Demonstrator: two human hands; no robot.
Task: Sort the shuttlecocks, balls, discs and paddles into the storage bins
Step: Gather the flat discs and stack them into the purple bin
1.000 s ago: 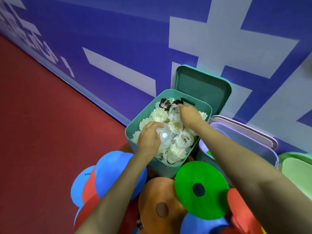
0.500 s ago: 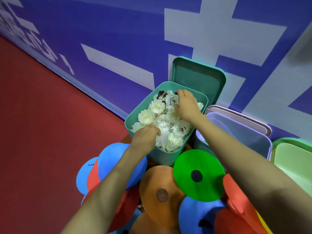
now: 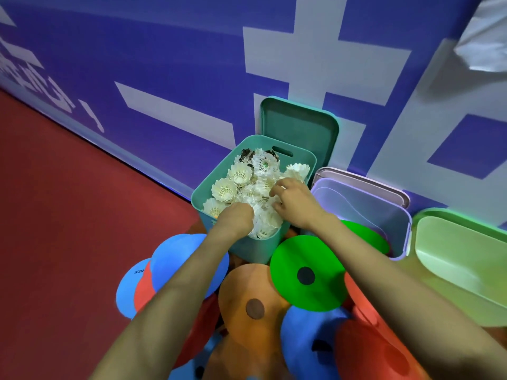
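floor (image 3: pixel 68 229): red, runs up to the blue-and-white wall (image 3: pixel 178 64) behind the bins.
disc pile (image 3: pixel 255 311): nearest us, in front of the bins; blue disc (image 3: pixel 170 259) on the left, orange disc (image 3: pixel 247 292) in the middle, green disc (image 3: pixel 307 272) on top to its right, red and blue ones below.
teal bin (image 3: pixel 216 187): against the wall, heaped with white shuttlecocks (image 3: pixel 241 174); its lid (image 3: pixel 299 127) stands upright behind it, leaning on the wall.
our left hand (image 3: pixel 237 219): inside the teal bin at the near edge, fingers curled down into the shuttlecocks; we cannot tell whether it actually has hold of one.
our right hand (image 3: pixel 295 200): in the bin's right side, fingers bent and partly spread, resting on the shuttlecocks; grip on any single one not clear.
lilac bin (image 3: pixel 384 212): just right of the teal bin, touching or nearly; another green disc (image 3: pixel 367 237) lies inside at the near side.
light green bin (image 3: pixel 466 256): far right, beside the lilac one, contents not visible to us.
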